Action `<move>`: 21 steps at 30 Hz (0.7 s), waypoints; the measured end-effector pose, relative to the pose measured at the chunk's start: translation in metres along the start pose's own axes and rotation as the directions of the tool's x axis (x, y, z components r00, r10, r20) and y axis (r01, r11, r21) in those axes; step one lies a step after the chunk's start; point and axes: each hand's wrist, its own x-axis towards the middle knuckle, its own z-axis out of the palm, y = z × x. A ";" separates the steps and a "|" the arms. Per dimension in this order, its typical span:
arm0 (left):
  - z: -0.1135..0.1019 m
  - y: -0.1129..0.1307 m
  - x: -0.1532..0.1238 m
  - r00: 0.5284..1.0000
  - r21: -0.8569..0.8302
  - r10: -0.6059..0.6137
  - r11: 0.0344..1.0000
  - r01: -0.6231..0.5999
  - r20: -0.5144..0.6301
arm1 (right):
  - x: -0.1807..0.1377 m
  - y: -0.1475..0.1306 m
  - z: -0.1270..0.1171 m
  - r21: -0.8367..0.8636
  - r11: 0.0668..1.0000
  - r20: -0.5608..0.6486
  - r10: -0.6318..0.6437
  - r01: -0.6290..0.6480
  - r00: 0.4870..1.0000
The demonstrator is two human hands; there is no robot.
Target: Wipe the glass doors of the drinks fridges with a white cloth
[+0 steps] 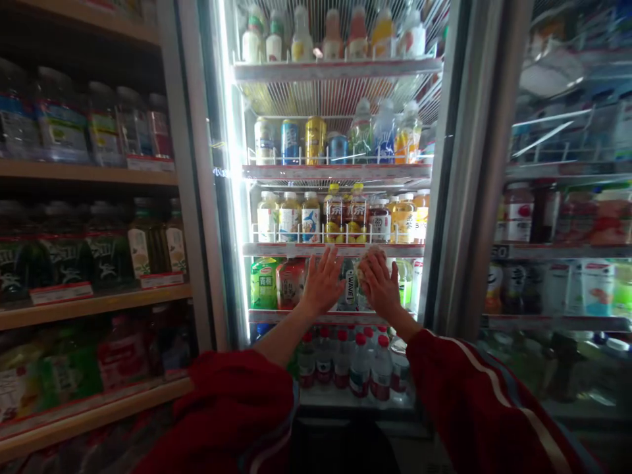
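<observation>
My left hand [322, 283] lies flat with its fingers spread, seemingly against the glass door [214, 217] of a lit drinks fridge. Nothing is held in it. To its right, my right hand [380, 286] presses a crumpled pale cloth [377, 252] to the same pane. Part of the cloth is hidden under the fingers. Both hands are level with the fridge's fourth shelf, in front of a green drink bottle [264, 283], a red one [290, 283] and a bottle marked WAVE [349, 286]. Red sleeves cover both forearms.
Behind the glass, shelves hold several bottles and cans [316, 140], with red-capped bottles [360, 365] low down. A metal frame [461, 197] divides this door from another fridge section [563, 250] at right. Wooden shelves [93, 309] with bottles stand at left.
</observation>
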 end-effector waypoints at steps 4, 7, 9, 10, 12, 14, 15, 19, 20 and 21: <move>0.005 0.013 0.007 0.999 -0.022 0.036 0.999 -0.035 0.020 | 0.012 0.021 -0.003 -0.033 0.996 -0.026 0.080 -0.081 0.996; 0.007 0.025 0.015 0.998 -0.036 0.059 0.998 -0.058 0.020 | 0.026 0.042 -0.004 -0.057 0.986 -0.069 0.150 -0.154 0.986; 0.008 0.033 0.019 0.998 -0.042 0.067 0.997 -0.067 0.016 | 0.025 0.053 -0.006 -0.068 0.983 -0.085 0.167 -0.173 0.982; 0.009 0.036 0.020 0.997 -0.044 0.073 0.996 -0.072 0.012 | 0.019 0.056 -0.008 -0.074 0.981 -0.092 0.173 -0.180 0.981; 0.012 0.043 0.020 0.996 -0.049 0.089 0.995 -0.089 0.004 | 0.001 0.059 -0.013 -0.087 0.978 -0.096 0.180 -0.189 0.979; 0.015 0.049 0.018 0.994 -0.049 0.109 0.993 -0.109 -0.002 | -0.022 0.058 -0.018 -0.096 0.975 -0.092 0.192 -0.201 0.977; 0.017 0.052 0.017 0.993 -0.046 0.119 0.992 -0.119 -0.002 | -0.033 0.057 -0.020 -0.100 0.973 -0.091 0.201 -0.210 0.975; 0.022 0.060 0.016 0.987 -0.026 0.159 0.987 -0.158 0.006 | -0.050 0.060 -0.025 -0.098 0.971 -0.085 0.212 -0.220 0.974; 0.022 0.061 0.018 0.987 -0.021 0.162 0.987 -0.162 0.008 | -0.045 0.064 -0.025 -0.088 0.970 -0.093 0.217 -0.225 0.972; 0.022 0.062 0.020 0.987 -0.016 0.161 0.987 -0.161 0.010 | -0.037 0.070 -0.024 -0.075 0.968 -0.105 0.231 -0.239 0.967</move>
